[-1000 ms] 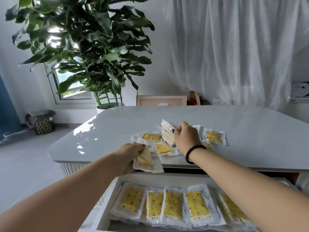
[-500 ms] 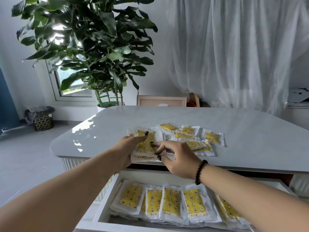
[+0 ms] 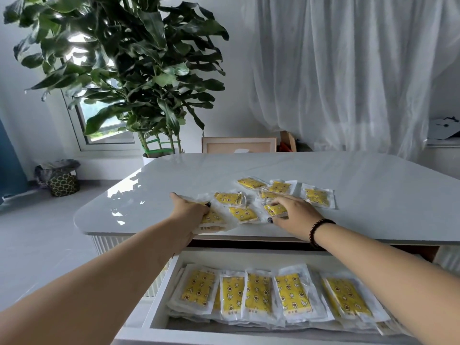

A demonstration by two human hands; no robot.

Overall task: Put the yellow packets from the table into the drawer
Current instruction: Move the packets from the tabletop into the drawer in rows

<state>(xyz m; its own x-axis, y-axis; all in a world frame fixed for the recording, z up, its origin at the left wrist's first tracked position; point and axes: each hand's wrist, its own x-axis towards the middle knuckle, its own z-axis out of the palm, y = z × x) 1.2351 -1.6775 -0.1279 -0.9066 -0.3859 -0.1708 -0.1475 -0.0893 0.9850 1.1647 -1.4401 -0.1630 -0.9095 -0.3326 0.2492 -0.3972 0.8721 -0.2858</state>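
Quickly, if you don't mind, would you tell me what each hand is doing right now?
Left hand: grips a packet at the table edge.
Right hand: fingers spread flat on a packet on the table, open.

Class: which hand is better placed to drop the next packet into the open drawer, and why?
Probably the left hand: it holds a yellow packet at the table's near edge, directly above the drawer. The right hand rests farther in.
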